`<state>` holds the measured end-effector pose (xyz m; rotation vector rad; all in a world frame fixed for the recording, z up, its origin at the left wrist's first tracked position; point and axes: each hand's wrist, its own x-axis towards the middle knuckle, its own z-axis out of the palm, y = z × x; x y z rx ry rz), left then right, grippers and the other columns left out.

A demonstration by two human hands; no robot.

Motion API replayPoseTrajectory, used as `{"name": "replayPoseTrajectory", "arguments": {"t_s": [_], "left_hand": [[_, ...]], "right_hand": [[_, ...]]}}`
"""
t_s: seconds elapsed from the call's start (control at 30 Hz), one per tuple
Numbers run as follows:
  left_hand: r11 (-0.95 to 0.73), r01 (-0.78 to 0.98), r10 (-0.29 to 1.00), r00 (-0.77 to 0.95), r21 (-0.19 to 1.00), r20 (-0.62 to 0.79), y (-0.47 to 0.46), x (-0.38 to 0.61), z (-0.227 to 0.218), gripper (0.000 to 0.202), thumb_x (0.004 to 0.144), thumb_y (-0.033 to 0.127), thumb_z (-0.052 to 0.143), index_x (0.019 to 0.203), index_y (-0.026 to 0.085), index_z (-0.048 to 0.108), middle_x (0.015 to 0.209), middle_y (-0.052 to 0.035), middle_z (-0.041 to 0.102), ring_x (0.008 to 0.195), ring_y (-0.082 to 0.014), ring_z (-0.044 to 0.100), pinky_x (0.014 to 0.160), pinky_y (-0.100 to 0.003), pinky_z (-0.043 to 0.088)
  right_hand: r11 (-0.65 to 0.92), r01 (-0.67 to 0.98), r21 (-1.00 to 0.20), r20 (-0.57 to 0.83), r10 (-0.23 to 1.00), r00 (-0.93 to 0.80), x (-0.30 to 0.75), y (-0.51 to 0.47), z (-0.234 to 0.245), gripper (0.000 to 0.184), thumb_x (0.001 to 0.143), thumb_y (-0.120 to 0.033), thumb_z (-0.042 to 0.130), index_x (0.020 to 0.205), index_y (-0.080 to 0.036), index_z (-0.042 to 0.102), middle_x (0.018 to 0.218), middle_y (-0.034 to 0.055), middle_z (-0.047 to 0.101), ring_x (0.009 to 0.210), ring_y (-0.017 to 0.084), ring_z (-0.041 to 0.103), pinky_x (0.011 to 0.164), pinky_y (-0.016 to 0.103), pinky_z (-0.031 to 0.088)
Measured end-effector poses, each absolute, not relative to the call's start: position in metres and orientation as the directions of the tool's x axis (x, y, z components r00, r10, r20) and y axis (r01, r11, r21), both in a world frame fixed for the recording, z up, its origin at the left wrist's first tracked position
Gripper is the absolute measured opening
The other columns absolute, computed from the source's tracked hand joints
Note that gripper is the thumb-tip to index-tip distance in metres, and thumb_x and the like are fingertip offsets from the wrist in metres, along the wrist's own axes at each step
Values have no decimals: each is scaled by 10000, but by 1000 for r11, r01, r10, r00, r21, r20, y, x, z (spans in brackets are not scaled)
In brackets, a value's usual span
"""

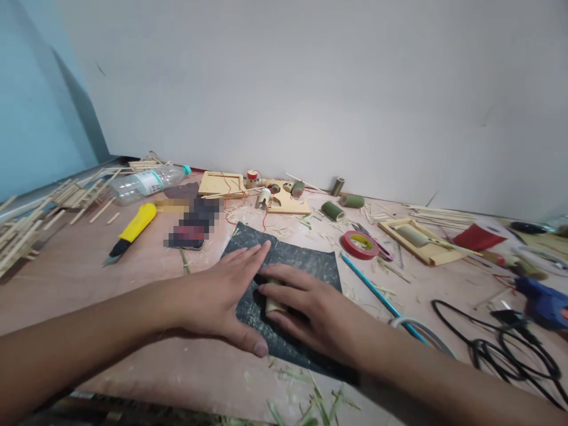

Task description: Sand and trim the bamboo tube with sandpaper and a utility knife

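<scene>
A dark sheet of sandpaper (306,260), dusted with pale powder, lies on the table in front of me. My left hand (222,296) rests flat on its left part, fingers stretched away from me and thumb apart. On the middle of the sheet my right hand (306,302) curls over a short pale piece of bamboo tube (276,305). Its fingers cover most of the piece, so only one light end shows. The piece lies against the sandpaper.
A yellow utility knife (133,231) and a plastic bottle (148,182) lie left. Red tape (359,244), a blue pencil (377,293), a wooden frame (426,239) and a blue glue gun (544,302) with black cable (492,349) are right. Green bamboo pieces (332,210) stand behind.
</scene>
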<state>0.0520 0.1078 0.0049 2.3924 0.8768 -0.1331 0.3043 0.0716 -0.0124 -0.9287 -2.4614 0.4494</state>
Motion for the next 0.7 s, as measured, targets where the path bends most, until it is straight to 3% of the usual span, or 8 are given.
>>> {"name": "replayPoseTrajectory", "arguments": {"t_s": [0.13,0.27,0.4,0.53,0.63,0.7], "left_hand": [[-616,633,568,769,468,-291,108,53,7,1482,673,785,772,1639,154,-157,1697,-200,-106,1558,-449,-23,1248,-617,178],[-626,634,561,770,453,-302,108,54,7,1475,685,792,756,1636,138,-163,1695,-205,-107,1561,-443,-24,1245,-617,188],[-620,652,567,757,435,-326,108,55,7,1476,696,797,742,1626,126,-187,1688,-191,-150,1563,-430,-57,1248,-616,170],[-614,654,567,755,442,-330,110,53,4,1492,679,800,754,1625,138,-192,1691,-199,-144,1561,-446,-45,1245,-616,177],[-625,630,571,772,461,-281,110,51,1,1470,690,799,751,1631,176,-190,1696,-204,-135,1557,-468,-22,1235,-617,208],[-627,625,573,774,465,-269,110,51,0,1464,690,803,750,1633,192,-189,1698,-206,-128,1555,-477,-8,1229,-616,223]], "right_hand": [[596,714,-367,339,801,-493,306,75,-13,286,1000,-276,589,1236,-184,721,1380,190,654,1250,314,652,1070,515,531],[768,501,-400,323,630,-706,303,76,-14,335,1017,-304,573,1320,-203,673,1449,129,615,1388,247,542,1154,401,464],[675,637,-373,375,737,-562,302,78,-12,280,1015,-265,567,1240,-172,705,1344,168,677,1259,286,635,1089,494,511],[799,413,-438,308,564,-766,303,75,-8,308,1029,-296,566,1305,-204,666,1385,105,665,1327,227,584,1172,406,435],[696,572,-435,330,714,-618,303,73,-6,236,1037,-241,536,1206,-218,700,1245,95,734,1208,230,658,1094,424,504],[741,534,-407,335,665,-667,303,71,-6,242,1043,-234,509,1186,-211,704,1226,90,742,1219,229,648,1153,441,446]]}}
